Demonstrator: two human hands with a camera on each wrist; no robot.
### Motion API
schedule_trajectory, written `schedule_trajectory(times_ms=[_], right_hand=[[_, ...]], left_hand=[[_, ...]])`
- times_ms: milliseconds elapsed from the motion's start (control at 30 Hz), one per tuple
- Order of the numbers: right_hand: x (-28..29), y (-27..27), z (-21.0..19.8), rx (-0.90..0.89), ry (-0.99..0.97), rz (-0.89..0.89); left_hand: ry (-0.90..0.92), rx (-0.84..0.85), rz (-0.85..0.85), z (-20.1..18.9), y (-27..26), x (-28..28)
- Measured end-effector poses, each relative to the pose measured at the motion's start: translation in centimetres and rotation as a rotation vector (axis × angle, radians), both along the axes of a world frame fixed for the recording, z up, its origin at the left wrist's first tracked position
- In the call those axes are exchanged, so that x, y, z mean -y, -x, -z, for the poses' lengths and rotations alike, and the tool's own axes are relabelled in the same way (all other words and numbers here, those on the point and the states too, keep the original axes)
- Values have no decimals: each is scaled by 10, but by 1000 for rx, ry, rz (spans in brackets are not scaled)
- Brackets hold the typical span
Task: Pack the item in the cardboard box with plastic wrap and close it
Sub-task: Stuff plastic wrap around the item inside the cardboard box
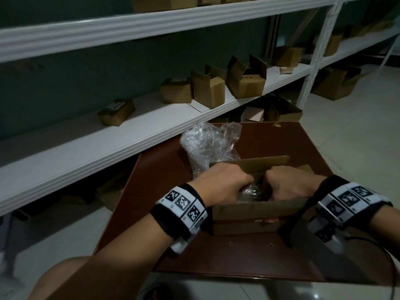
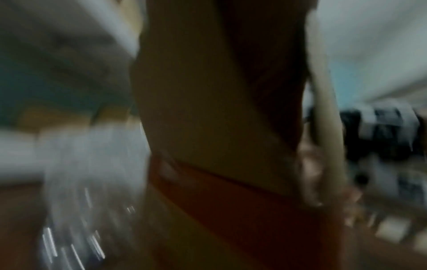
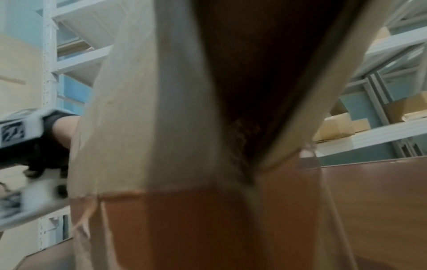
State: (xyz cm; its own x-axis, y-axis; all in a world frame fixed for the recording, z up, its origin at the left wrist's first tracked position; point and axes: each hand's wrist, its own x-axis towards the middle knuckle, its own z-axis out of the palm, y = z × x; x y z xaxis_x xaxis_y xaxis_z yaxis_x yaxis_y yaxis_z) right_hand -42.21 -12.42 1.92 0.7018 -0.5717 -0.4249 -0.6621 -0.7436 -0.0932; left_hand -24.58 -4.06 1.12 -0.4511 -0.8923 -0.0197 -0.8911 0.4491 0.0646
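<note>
Both hands reach down into the open cardboard box (image 1: 255, 210) on the reddish-brown table (image 1: 303, 144). The left hand (image 1: 225, 185) and right hand (image 1: 290, 182) have their fingers curled inside the box, and between the two sets of fingers lies something clear and shiny, too hidden to identify. Crumpled plastic wrap (image 1: 207, 144) rises just beyond the left fingers, against the box's far flap. Small cardboard boxes (image 1: 207, 87) sit on the white shelf (image 1: 108, 135) well beyond the fingers.
</note>
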Motion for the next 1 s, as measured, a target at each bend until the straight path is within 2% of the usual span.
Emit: schedule_trajectory(times_ms=[33, 100, 200, 267, 367, 533, 733, 933, 1000], right_hand=[[0, 2, 1, 22, 9, -4], [0, 5, 3, 100, 31, -24], [-3, 9, 0, 280, 62, -108], [-4, 11, -2, 331, 87, -174], [-3, 10, 3, 283, 108, -231], [-5, 14, 15, 224, 117, -223], [-6, 15, 19, 240, 116, -238], [-4, 13, 21, 188, 144, -277], [-3, 13, 21, 175, 148, -284]], left_hand=[[87, 97, 9, -1, 0, -1], [126, 211, 30, 0, 1, -2], [49, 238, 16, -1, 5, 3], [-17, 249, -5, -1, 6, 7], [-69, 299, -9, 4, 10, 11], [-103, 403, -37, 19, 20, 14], [-104, 346, -52, 24, 16, 11], [-307, 236, -113, 0, 12, 7], [-318, 232, -126, -9, 8, 6]])
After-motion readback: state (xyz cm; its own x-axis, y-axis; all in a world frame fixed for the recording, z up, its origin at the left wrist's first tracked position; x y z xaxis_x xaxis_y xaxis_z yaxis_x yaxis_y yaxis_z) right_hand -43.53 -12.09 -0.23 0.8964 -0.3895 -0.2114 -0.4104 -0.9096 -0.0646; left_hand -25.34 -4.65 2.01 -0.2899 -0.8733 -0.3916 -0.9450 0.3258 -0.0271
